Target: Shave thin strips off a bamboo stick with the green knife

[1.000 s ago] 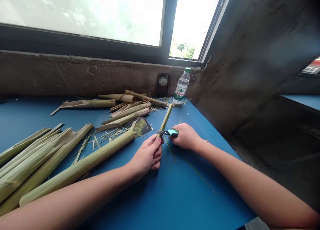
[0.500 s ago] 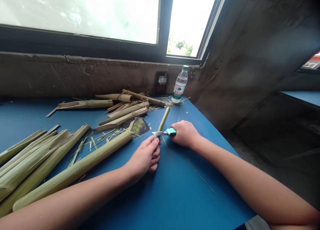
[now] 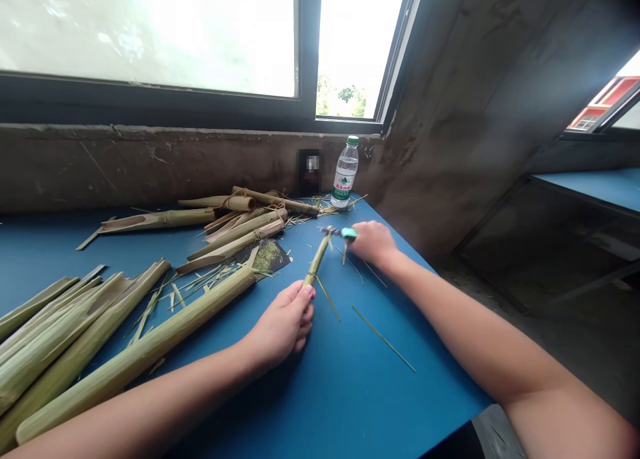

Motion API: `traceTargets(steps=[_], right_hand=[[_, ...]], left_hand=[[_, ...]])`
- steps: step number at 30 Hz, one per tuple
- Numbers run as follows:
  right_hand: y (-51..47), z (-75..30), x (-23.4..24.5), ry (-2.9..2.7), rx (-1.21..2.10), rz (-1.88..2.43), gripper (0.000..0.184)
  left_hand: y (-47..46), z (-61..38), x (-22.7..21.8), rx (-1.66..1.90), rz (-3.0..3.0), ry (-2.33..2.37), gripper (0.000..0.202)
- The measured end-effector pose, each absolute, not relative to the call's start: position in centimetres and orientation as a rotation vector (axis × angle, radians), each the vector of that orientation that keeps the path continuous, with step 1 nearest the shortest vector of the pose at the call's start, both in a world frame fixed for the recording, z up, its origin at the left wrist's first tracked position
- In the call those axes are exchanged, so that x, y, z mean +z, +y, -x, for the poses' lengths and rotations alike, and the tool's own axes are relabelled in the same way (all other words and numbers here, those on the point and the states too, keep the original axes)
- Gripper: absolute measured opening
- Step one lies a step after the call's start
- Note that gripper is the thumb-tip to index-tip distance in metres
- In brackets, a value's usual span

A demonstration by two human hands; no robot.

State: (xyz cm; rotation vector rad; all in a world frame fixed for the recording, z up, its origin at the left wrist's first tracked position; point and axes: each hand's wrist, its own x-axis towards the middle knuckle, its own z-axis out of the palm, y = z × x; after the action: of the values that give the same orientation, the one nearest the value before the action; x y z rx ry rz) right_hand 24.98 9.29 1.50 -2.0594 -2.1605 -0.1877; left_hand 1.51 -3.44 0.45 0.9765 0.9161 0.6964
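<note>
My left hand (image 3: 283,326) grips the lower end of a thin green bamboo stick (image 3: 317,262), which leans up and away from me. My right hand (image 3: 373,243) holds a small folding knife with a teal handle (image 3: 349,233). Its blurred blade lies close to the stick's upper end, and I cannot tell whether they touch. A long split bamboo length (image 3: 135,356) lies just left of my left hand, with more green lengths (image 3: 60,332) beyond it. Thin cut strips (image 3: 383,338) lie on the blue table (image 3: 345,392) near my right forearm.
Tied, rolled bamboo pieces (image 3: 235,226) lie at the back against the concrete sill (image 3: 150,166). A water bottle (image 3: 345,172) stands in the far corner beside a blurred dark object (image 3: 310,171). A dark sheet with green powder (image 3: 267,256) lies nearby. The table's right edge drops away.
My right hand and the knife have moved away from me, from mid-stick up to its upper end. The stick now tilts differently, and the whole view has shifted slightly.
</note>
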Motion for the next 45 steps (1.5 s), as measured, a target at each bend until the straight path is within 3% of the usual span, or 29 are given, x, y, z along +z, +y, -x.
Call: traceTargets(steps=[7,25,45], right_hand=[[11.4,-30.7,2.2,-1.731,-0.152,2.256,0.03],[6.0,-22.7,1.6,-2.331,-0.12,1.56,0.018],[5.0,-20.7,0.5,-2.47,-0.137,1.562,0.012]], left_hand=[[-3.3,-1.7,0.0,0.746,-1.011,0.831,0.032],[-2.6,-1.6,-0.2,0.829,-0.92,0.82,0.03],[-2.4,-1.2,0.2,0.833,-0.788,0.788,0.027]])
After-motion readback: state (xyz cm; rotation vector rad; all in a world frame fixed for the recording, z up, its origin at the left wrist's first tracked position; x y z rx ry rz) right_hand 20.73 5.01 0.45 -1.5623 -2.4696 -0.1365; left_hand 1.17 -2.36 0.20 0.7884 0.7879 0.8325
